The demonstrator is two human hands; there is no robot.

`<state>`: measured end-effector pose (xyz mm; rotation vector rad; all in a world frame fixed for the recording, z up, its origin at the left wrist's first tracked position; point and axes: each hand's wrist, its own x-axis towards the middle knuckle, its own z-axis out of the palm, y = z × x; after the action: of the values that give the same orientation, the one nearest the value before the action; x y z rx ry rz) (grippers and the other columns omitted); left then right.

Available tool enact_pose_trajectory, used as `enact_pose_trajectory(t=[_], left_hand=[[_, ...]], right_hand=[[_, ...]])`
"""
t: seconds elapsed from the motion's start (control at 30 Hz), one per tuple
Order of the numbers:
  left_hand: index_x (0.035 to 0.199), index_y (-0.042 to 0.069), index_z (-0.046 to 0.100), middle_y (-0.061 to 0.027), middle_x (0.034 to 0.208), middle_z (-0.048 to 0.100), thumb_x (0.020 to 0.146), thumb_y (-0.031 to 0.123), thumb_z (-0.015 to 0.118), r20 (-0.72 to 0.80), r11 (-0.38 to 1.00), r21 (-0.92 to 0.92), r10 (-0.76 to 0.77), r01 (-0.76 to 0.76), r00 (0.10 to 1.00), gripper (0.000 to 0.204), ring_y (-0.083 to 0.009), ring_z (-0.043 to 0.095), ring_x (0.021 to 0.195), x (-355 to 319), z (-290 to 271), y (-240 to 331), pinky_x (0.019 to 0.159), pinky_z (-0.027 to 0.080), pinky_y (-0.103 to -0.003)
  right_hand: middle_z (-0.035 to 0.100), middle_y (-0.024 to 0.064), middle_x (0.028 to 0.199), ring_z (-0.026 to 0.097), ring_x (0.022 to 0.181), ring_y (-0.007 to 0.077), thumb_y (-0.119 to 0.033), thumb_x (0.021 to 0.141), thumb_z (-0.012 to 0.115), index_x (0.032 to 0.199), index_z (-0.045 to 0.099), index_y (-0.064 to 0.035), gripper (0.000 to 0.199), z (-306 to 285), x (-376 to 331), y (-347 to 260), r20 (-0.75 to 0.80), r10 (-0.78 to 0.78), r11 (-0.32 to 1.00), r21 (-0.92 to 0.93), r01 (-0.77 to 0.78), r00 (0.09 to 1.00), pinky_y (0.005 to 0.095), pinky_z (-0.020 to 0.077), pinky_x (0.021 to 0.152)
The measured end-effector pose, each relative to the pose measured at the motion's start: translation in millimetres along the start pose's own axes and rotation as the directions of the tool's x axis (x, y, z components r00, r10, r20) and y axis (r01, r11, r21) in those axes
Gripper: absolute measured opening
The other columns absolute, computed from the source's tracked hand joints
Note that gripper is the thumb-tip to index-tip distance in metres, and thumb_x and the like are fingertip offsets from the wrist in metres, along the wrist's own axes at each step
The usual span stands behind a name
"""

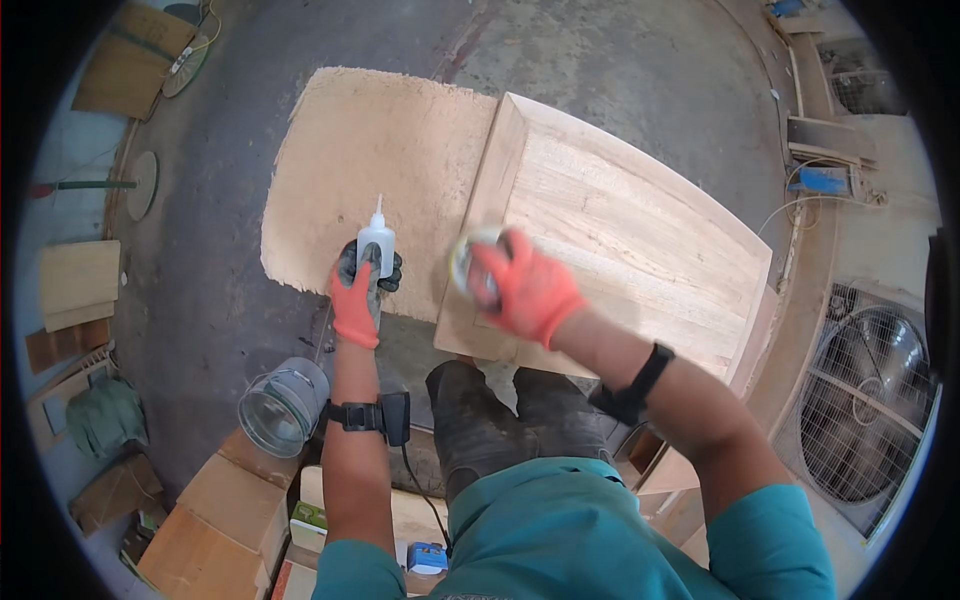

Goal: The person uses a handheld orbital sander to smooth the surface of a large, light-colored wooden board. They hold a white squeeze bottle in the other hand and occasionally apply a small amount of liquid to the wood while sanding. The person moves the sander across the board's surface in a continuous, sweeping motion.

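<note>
My left hand [355, 300], in an orange glove with dark fingers, is closed around a white squeeze bottle [376, 246]. The bottle stands upright in the grip, its thin nozzle pointing away from me. My right hand [528, 292], also gloved in orange, is closed on a round thing with a pale rim [461, 264], too smeared by motion to name. It is over the left frame edge of a pale wooden panel [640, 220] with a raised border. Left of the panel, a rough-edged tan sheet [350, 140] lies beneath the bottle.
A clear bucket [272, 412] stands left of my left forearm, behind cardboard boxes [215, 510]. On the right wall is a large caged fan [868, 400]. A blue device [825, 180] with a cable is at the far right. Wood pieces [80, 283] lean along the left wall.
</note>
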<state>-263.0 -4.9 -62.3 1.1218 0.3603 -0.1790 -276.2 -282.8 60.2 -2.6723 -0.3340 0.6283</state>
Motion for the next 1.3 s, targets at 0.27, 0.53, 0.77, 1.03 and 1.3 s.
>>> enact_pose_trajectory(t=[0.27,0.53,0.77,1.03,1.3], left_hand=[[0.138,-0.003,0.054,-0.0123,0.100,0.069,0.102,0.011,0.066,-0.209,0.999,0.052,-0.001,0.012,0.978,0.041,-0.0180,0.066,0.078,-2.0,-9.9,-11.5,0.066,0.052,-0.031],[0.132,-0.003,0.054,-0.0128,0.094,0.066,0.104,0.013,0.060,-0.023,0.996,0.086,-0.026,0.028,0.999,0.033,-0.0174,0.062,0.074,-5.8,20.0,18.1,0.060,0.046,-0.029],[0.128,-0.002,0.056,-0.0130,0.092,0.066,0.104,0.016,0.062,-0.040,0.995,0.098,0.022,-0.018,0.999,0.031,-0.0178,0.062,0.073,-8.3,20.6,16.5,0.059,0.045,-0.029],[0.124,0.002,0.058,-0.0107,0.092,0.066,0.107,0.025,0.058,0.022,0.998,0.062,0.028,-0.029,0.999,0.029,-0.0161,0.061,0.070,-7.0,15.3,13.7,0.058,0.047,-0.028],[0.138,-0.001,0.054,-0.0151,0.102,0.069,0.105,0.022,0.055,0.050,0.980,0.184,0.062,-0.071,0.997,0.039,-0.0195,0.063,0.078,-30.5,59.7,18.2,0.067,0.049,-0.032]], right_hand=[[0.053,0.0225,0.128,0.071,0.096,0.0411,-0.028,0.087,0.073,0.148,0.047,-0.0220,0.066,-1.5,20.0,21.0,-0.164,-0.004,1.000,-0.026,0.000,0.986,0.0493,0.0598,0.081],[0.051,0.0249,0.130,0.070,0.104,0.0436,-0.031,0.089,0.073,0.139,0.047,-0.0171,0.058,-78.9,104.8,62.2,-0.256,0.295,0.954,0.020,-0.300,0.920,0.0500,0.0585,0.090],[0.048,0.0262,0.136,0.068,0.109,0.0445,-0.033,0.087,0.075,0.136,0.047,-0.0166,0.058,-95.0,86.4,96.9,-0.304,0.465,0.883,0.089,-0.461,0.831,0.0486,0.0571,0.094],[0.052,0.0257,0.130,0.067,0.107,0.0464,-0.024,0.086,0.074,0.131,0.051,-0.0172,0.051,-62.7,105.0,60.1,-0.324,0.335,0.939,0.195,-0.285,0.885,0.0522,0.0569,0.092],[0.049,0.0254,0.135,0.067,0.110,0.0438,-0.034,0.093,0.068,0.136,0.046,-0.0144,0.053,-101.0,53.1,137.1,-0.256,0.517,0.854,0.213,-0.474,0.817,0.0486,0.0570,0.094]])
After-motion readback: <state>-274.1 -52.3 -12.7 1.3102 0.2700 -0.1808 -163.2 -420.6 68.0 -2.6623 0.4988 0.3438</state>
